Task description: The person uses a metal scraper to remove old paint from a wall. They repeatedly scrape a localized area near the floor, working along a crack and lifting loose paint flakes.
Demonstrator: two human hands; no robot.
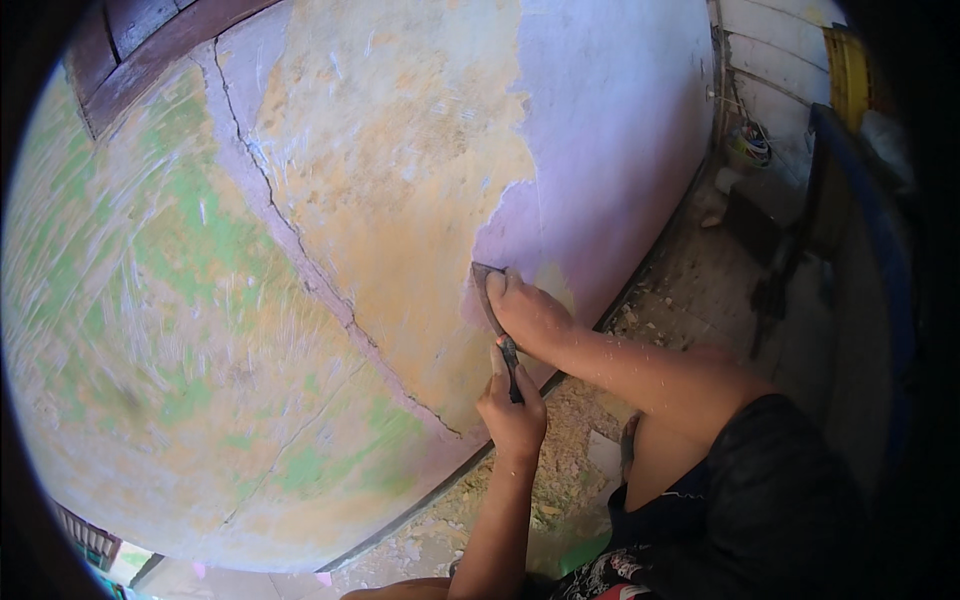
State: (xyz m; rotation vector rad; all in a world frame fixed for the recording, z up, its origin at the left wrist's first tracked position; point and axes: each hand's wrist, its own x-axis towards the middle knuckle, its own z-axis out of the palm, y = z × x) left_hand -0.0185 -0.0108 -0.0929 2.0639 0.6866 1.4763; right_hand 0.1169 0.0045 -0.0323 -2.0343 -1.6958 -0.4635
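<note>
In front of me is a wall (420, 225) with lilac paint on the right and a worn orange-yellow surface beside it. My left hand (517, 420) is closed around the black handle (511, 367) of a long knife-like tool. Its dark metal blade (487, 304) widens at the far end and lies against the wall, at the ragged edge of the lilac paint (506, 217). My right hand (525, 307) grips the blade near that far end, hiding part of it. Pale flecks dot my right forearm.
A long crack (300, 240) runs diagonally down the wall, with scratched green patches (195, 217) left of it. Paint flakes and debris (570, 435) litter the floor along the wall's base. Farther right stand a container of assorted items (750, 146) and a blue-edged object (877, 217).
</note>
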